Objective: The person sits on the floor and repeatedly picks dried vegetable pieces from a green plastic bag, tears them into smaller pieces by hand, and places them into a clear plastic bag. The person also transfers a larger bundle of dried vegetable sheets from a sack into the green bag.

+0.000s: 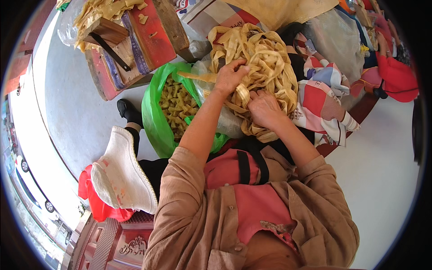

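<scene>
A large tangled heap of tan, flat plant-fibre strips (275,64) lies over my lap. My left hand (233,77) rests on the heap's left side, fingers bent among the strips; whether it grips one is unclear. Lower down, my right hand (265,107) has its fingers curled into the strips, their tips partly hidden, beside a short folded piece of strip (243,93). One strip (199,77) runs out leftward from behind my left wrist. To the left of my forearm stands a green plastic bag (152,118) full of small olive-tan knotted pieces (175,109).
A red wooden bench (158,40) at upper left bears a wood block (109,32), a dark metal blade (109,52) and loose strips. A white hat (125,172) lies at left. Checked cloth (314,104) is on the right; another person's red-sleeved arm shows at upper right.
</scene>
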A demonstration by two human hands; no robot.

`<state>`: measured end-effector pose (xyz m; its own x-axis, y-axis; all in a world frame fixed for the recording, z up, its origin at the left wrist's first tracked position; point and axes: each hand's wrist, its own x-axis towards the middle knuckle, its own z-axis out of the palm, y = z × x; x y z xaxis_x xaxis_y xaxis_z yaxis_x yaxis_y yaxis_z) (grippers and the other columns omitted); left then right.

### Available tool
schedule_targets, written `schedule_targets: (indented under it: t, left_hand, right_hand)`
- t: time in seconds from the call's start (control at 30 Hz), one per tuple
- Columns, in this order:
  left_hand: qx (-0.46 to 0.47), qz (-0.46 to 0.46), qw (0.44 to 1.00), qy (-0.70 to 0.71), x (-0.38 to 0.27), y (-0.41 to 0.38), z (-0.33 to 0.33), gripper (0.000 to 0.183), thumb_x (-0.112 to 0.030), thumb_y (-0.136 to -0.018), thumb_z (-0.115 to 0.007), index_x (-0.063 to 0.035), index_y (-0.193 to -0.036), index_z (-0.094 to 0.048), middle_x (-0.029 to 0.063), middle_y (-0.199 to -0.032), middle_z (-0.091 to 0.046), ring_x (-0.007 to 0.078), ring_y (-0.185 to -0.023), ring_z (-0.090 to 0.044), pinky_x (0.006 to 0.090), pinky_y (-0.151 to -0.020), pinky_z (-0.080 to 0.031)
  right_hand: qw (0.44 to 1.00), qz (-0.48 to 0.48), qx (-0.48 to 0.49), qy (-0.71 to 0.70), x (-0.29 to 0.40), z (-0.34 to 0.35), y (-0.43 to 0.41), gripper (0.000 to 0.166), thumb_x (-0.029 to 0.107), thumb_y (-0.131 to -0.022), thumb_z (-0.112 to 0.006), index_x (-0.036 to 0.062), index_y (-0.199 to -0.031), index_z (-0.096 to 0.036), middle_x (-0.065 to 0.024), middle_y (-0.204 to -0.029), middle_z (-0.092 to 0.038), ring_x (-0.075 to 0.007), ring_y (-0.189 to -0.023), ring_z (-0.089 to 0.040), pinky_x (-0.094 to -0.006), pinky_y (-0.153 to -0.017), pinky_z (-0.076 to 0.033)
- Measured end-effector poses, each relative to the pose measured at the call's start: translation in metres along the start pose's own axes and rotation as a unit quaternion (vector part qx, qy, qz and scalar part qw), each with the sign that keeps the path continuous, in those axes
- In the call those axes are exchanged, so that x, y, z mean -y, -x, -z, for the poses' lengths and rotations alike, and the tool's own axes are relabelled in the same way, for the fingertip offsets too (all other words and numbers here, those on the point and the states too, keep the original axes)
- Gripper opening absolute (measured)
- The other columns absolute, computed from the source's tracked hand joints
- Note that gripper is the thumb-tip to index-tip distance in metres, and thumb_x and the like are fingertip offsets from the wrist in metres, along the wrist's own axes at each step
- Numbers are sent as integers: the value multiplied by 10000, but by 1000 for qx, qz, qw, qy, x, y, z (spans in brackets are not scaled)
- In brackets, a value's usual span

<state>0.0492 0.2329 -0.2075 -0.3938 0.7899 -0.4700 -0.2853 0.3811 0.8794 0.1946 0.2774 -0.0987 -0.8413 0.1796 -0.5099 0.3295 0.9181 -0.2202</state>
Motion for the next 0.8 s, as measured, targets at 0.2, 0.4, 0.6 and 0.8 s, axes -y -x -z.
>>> schedule_targets:
  t: [0.2,0.4,0.6,0.8]
  left_hand:
    - [5,-80,956,-282,-7,73,-8,418,-379,-930,-538,-71,-1199,-622,183,-1094,-650,355,-1004,-621,392,-857,-490]
    - [-123,-64,990,-16,-3,83,23,311,-184,-928,-605,25,-1156,-625,131,-997,-700,159,-893,-640,281,-800,-493]
    - [-170,-23,971,-166,-19,104,48,281,-207,-902,-614,-4,-1093,-657,164,-1005,-686,290,-925,-664,359,-809,-508]
    - [-239,-198,880,-359,-41,100,58,283,-176,-884,-619,-26,-1124,-630,162,-1111,-650,343,-1028,-612,414,-866,-496]
  right_hand:
    - [999,23,6,-45,9,31,27,316,192,-720,-690,50,-1001,-661,-92,-1029,-620,-272,-994,-576,-402,-893,-429]
    - [982,39,-182,-39,14,40,52,509,307,-728,-739,73,-1160,-605,-106,-1278,-510,-299,-1229,-437,-562,-1025,-320]
    - [997,-16,-49,-50,25,-28,-17,378,171,-825,-582,74,-1191,-592,-137,-1276,-489,-306,-1255,-410,-566,-1015,-346]
    - [990,4,69,-119,28,17,-25,403,208,-820,-645,75,-1199,-609,-133,-1350,-467,-312,-1260,-434,-455,-970,-419]
